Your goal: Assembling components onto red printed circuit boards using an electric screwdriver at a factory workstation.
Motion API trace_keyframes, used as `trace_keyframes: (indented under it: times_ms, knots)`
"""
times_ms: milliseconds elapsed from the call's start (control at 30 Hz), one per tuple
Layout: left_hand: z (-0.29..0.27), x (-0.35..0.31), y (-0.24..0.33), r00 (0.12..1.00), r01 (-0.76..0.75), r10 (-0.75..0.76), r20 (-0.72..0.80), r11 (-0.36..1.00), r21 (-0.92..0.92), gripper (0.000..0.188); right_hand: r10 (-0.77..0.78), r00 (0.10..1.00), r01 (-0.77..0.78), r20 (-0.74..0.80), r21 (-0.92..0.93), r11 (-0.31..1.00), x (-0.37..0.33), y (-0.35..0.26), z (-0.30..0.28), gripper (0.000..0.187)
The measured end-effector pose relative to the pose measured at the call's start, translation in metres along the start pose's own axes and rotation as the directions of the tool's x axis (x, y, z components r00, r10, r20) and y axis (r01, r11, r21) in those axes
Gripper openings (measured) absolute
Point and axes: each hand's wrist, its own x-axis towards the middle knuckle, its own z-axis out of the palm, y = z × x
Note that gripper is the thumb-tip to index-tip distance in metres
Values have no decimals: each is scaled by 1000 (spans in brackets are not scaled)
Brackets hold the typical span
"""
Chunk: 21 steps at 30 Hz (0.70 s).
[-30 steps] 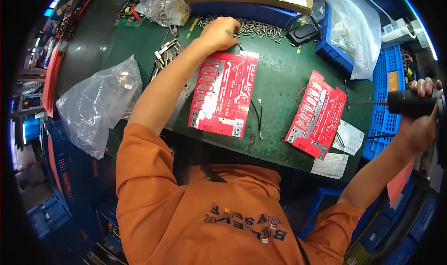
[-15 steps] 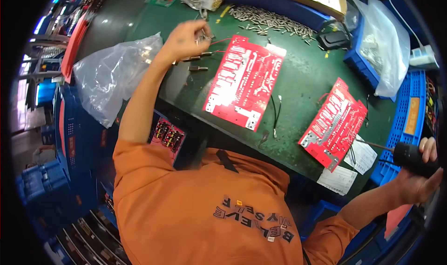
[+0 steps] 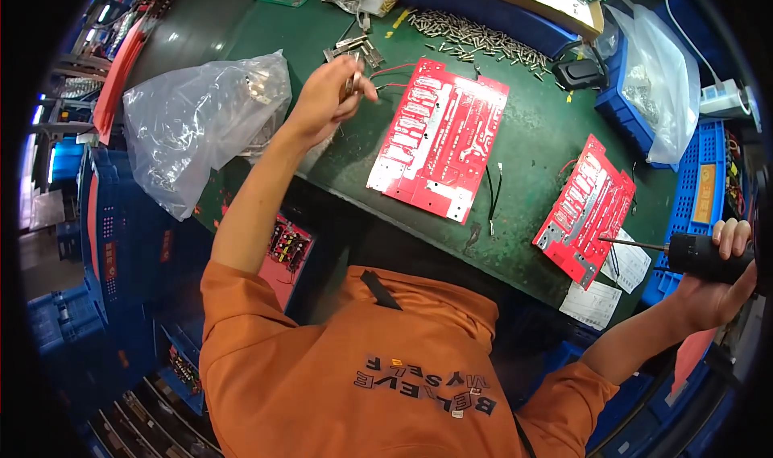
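My left hand (image 3: 326, 99) is over the bench, left of the nearer red circuit board (image 3: 443, 140). Its fingers curl inward around something small that I cannot make out. Just beyond them lie several small metal parts (image 3: 366, 53). Two thin red wires run from that board toward my hand. Far to the right, my right hand (image 3: 717, 297) is wrapped around a black power screwdriver (image 3: 694, 254). The screwdriver's long thin bit points left, its tip over the lower part of a second red circuit board (image 3: 586, 212). Both boards lie with their soldered sides up.
A heap of small metal pins (image 3: 479, 37) lies at the back of the green bench (image 3: 531, 128). Clear plastic bags (image 3: 205, 120) rest at the left. A blue bin (image 3: 628, 111) stands at the right. Black wires (image 3: 495, 200) and paper slips (image 3: 592, 303) lie near the front edge.
My left hand has come nearer and curled more; the metal piece below it no longer shows on the bench. The screwdriver has shifted left, its bit now over the right board. The view has shifted slightly.
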Motion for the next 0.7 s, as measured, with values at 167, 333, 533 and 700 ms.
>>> trace_keyframes:
  times_ms: [167, 333, 533, 700]
  knots:
    - [54, 46, 29, 984, 130, -56, 170, 877, -462, 15, 14, 1000, -14, 28, 13, 1000, -2, -3, -1, 33]
    - [94, 118, 35, 970, -108, 32, 243, 945, 307, 19, 9, 996, -15, 90, 76, 997, -5, -12, -5, 35]
    - [144, 157, 23, 925, -377, 173, 338, 322, 868, 36, 30, 999, -30, 30, -3, 1000, -16, -10, 3, 51]
    - [151, 169, 14, 923, -361, 255, 287, 325, 874, 32, 54, 998, -54, 22, 31, 998, -21, -17, -1, 53]
